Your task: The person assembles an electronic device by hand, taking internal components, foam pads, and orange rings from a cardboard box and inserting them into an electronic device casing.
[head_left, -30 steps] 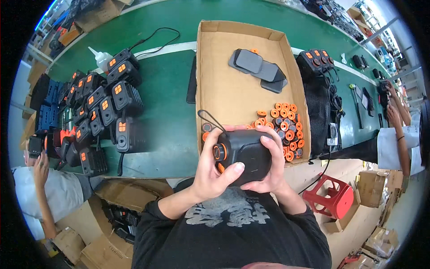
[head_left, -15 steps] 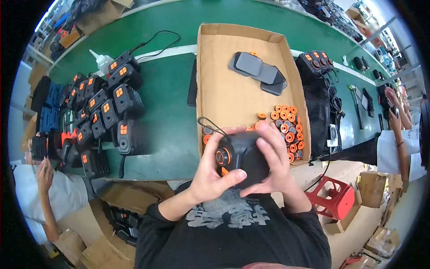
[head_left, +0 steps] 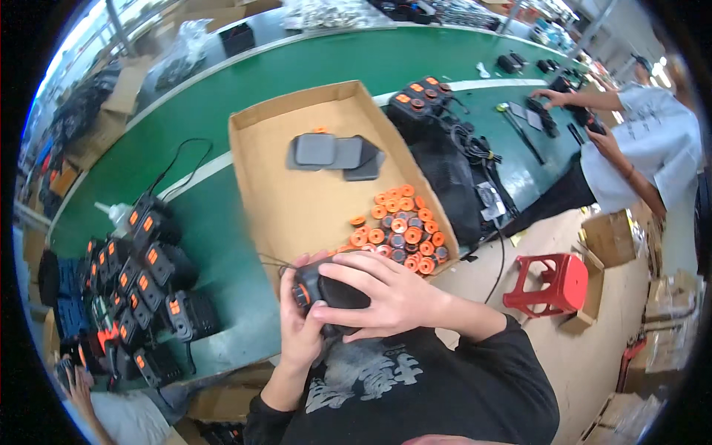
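Note:
Close in front of my chest, I hold a black boxy device with an orange-ringed knob on its left end and a thin cord loop sticking out. My left hand wraps around its left end, closed on it. My right hand lies over its top and right side with the fingers curled onto it. My fingers hide much of the device. Just beyond it stands a shallow cardboard box. Inside are a heap of orange-and-black round knobs and several flat grey pads.
Similar black devices with orange marks crowd the green table's left side. Beyond them is a white squeeze bottle. A black mesh bag lies right of the box. A red stool stands on the floor. Co-workers are at both sides.
My view has turned right, so the box and device sit further left in it. My right hand has shifted from the device's right side to over its top. Both hands keep hold.

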Demonstrator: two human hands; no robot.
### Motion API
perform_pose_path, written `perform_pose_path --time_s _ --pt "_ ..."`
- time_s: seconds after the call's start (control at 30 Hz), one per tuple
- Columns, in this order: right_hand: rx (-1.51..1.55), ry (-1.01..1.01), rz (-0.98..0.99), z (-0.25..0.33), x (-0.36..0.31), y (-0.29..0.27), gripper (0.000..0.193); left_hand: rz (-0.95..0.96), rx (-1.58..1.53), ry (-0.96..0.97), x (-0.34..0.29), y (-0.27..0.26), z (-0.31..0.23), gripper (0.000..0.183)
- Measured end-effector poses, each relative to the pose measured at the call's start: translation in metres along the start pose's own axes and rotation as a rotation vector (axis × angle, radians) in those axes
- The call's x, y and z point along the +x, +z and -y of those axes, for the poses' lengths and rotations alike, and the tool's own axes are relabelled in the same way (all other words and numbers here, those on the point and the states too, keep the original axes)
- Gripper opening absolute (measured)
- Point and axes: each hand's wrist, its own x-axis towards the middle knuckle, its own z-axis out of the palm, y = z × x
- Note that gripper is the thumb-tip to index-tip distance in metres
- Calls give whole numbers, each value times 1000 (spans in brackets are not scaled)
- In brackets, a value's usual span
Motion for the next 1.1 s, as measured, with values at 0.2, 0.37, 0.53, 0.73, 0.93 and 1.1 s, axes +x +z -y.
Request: perform_pose_path --time_s 0.2,0.37,0.53,0.73,0.93,1.1 --pt "383 72 -79 -8 -7 0 53 -43 1 23 0 8 6 75" --pt "-16 -129 -314 -10 -12 -9 36 -51 -109 -21 6 16 6 75" --pt "-526 198 -479 -98 -31 -80 42 -148 -265 -84 0 -8 -2 74" --pt "-570 978 -579 -307 -196 -146 60 -218 -502 -104 -4 -27 -11 71" --pt "-508 940 -581 -298 -129 -117 44 -251 -532 -93 -10 -42 -7 71" --pt "-273 202 -28 -209 2 -39 25 -154 -490 -136 -3 -39 -8 88"
